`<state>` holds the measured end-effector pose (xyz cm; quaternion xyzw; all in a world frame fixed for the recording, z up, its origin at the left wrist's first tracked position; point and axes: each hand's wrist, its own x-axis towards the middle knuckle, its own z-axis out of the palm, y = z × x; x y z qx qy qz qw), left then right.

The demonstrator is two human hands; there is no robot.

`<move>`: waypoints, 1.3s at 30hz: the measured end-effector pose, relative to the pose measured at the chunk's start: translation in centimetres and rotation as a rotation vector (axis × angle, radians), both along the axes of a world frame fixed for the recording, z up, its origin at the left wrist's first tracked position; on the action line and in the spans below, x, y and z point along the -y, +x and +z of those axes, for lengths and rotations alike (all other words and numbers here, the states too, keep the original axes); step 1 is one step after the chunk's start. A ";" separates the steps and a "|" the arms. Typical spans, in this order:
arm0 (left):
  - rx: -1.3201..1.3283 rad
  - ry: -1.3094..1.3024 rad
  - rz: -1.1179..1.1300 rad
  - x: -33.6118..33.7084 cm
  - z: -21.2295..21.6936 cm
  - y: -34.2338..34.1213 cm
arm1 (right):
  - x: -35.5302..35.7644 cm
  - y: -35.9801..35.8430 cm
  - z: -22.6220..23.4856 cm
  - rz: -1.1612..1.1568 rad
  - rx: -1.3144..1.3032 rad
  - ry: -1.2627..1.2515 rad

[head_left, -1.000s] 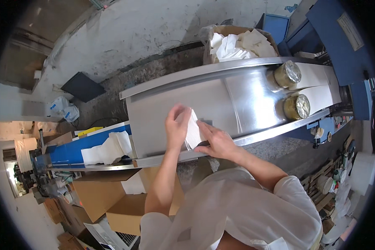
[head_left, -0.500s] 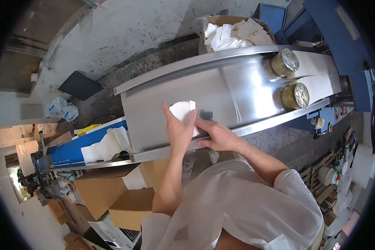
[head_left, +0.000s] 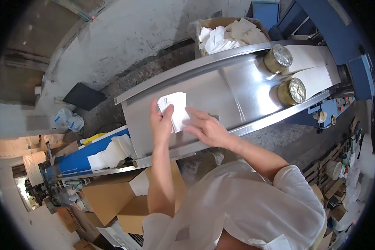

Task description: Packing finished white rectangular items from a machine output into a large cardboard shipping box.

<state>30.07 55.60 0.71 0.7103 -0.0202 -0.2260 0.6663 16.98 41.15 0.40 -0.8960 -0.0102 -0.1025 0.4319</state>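
left hand (head_left: pixel 160 124) pinching white paper stack (head_left: pixel 176 104), thumb on top, probably so sheets don't slide | right hand (head_left: pixel 211 131) loosely spread at its right edge | all over the metal worktop (head_left: pixel 206 91) tbh

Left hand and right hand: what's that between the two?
Between the left hand and the right hand is a stack of white paper, seen in the head view.

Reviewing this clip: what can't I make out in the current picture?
All in the head view:
Left hand: most fingers hidden behind the white paper stack.
Small dark object on the metal table: partly covered by the right hand.
Cardboard box: interior partly behind the left forearm.
Blue machine: cut off by the picture's edge.
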 end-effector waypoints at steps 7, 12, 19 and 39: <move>0.058 -0.292 0.055 1.3 0.8 -2.1 | -0.1 2.6 -1.3 -0.299 -0.195 0.601; 0.070 -0.090 0.037 1.6 0.1 -3.0 | -0.5 3.2 -1.4 -0.058 -0.298 0.669; -0.172 -0.415 0.186 0.7 0.4 -2.3 | -0.4 2.6 0.7 -0.157 -0.336 0.582; -0.495 -0.653 0.138 0.1 -0.6 -2.3 | 0.5 1.3 -0.5 -0.002 -0.137 0.647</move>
